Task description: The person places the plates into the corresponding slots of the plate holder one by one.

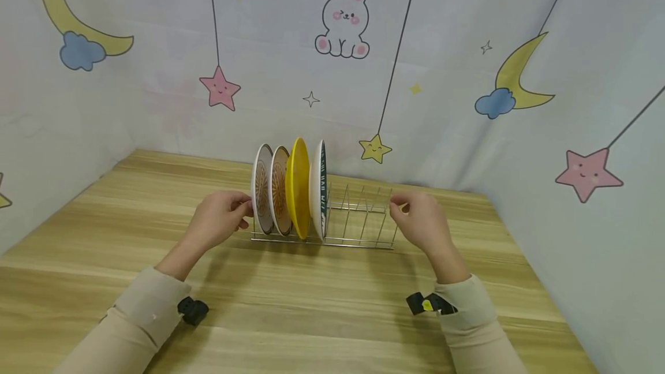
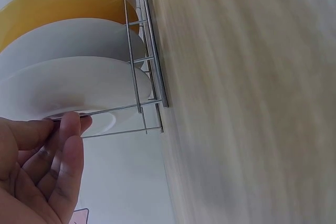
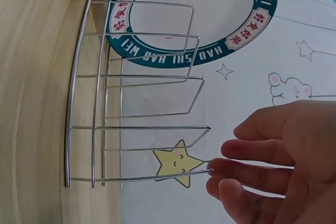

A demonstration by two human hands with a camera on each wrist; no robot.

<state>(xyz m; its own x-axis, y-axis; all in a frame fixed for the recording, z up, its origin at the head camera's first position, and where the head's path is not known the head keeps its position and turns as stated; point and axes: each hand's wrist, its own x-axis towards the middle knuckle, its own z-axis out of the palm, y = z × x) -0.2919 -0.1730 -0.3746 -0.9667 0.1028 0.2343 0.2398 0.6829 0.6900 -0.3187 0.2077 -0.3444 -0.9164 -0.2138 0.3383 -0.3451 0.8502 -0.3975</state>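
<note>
A wire dish rack (image 1: 358,243) stands on the table, with several plates upright in its left part. From left, these are two white plates with brown patterns, the nearer the end being a patterned plate (image 1: 261,189), then a yellow plate (image 1: 298,189) and a white plate with a green lettered rim (image 1: 318,189). My left hand (image 1: 220,218) pinches the rack's left end wire beside the outermost plate; the left wrist view shows that wire (image 2: 113,109) between thumb and fingers. At the opposite end, my right hand (image 1: 421,218) holds the end wire (image 3: 173,176) at its top corner by the fingertips.
The wooden table (image 1: 312,316) extends around the rack. Behind it hangs a white cloth (image 1: 280,33) printed with stars, moons and rabbits, and more cloth closes off both sides. The right part of the rack has bare wire dividers (image 1: 363,212).
</note>
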